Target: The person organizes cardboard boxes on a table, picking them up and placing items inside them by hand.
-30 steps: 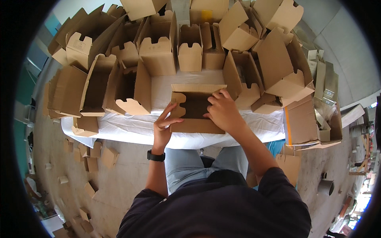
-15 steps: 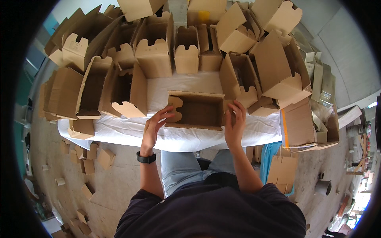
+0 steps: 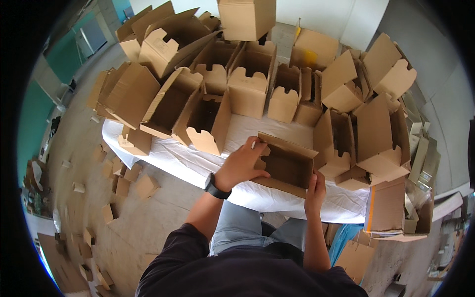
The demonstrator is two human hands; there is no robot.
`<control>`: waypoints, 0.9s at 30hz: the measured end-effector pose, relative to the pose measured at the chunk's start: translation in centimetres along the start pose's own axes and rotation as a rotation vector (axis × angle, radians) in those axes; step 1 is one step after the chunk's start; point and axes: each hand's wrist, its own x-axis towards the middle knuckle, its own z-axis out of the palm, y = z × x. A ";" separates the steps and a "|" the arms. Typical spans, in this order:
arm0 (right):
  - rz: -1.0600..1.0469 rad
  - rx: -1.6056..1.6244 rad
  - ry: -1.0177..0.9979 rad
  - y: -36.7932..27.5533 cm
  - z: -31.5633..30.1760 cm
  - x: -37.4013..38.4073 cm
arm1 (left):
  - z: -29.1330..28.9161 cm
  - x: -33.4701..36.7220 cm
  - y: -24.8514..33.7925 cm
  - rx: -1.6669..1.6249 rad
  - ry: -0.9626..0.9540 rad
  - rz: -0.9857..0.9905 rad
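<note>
An open-topped brown cardboard box (image 3: 288,171) lies in front of me near the table's near edge, its inside showing. My left hand (image 3: 241,166), with a dark watch on the wrist, grips its left end: the fingers reach over the notched end flap and the thumb lies along the near rim. At the near right corner, my right hand (image 3: 315,192) is closed on the right end wall, thumb up near the rim. Part of its fingers is hidden behind the box.
Open cardboard boxes (image 3: 247,91) with notched flaps crowd the white-covered table (image 3: 170,158) at the left, back and right. A larger carton (image 3: 391,210) with long boxes stands at the right. Small boxes (image 3: 147,187) lie on the floor at left. Blue plastic (image 3: 344,242) hangs below the table.
My left hand has closed over the box's left end, and my right hand has slid down to the near right corner. The view has turned, so the box now appears tilted.
</note>
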 end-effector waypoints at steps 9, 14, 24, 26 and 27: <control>0.123 0.075 -0.075 -1.4 -0.3 -0.4 | 2.8 -0.7 1.9 0.105 0.210 -0.125; 0.052 -0.013 0.006 -1.5 0.0 -0.6 | 3.0 -1.6 2.0 0.062 0.269 -0.120; 0.009 -0.117 0.021 -2.7 0.3 1.1 | 3.7 -2.5 -0.8 -0.303 0.611 -0.122; -0.063 -0.078 0.061 -3.4 0.8 1.4 | 3.4 -2.6 -0.1 -0.237 0.647 -0.129; -0.036 -0.072 0.064 -3.0 0.6 1.3 | 3.7 -2.6 0.0 -0.145 0.660 -0.143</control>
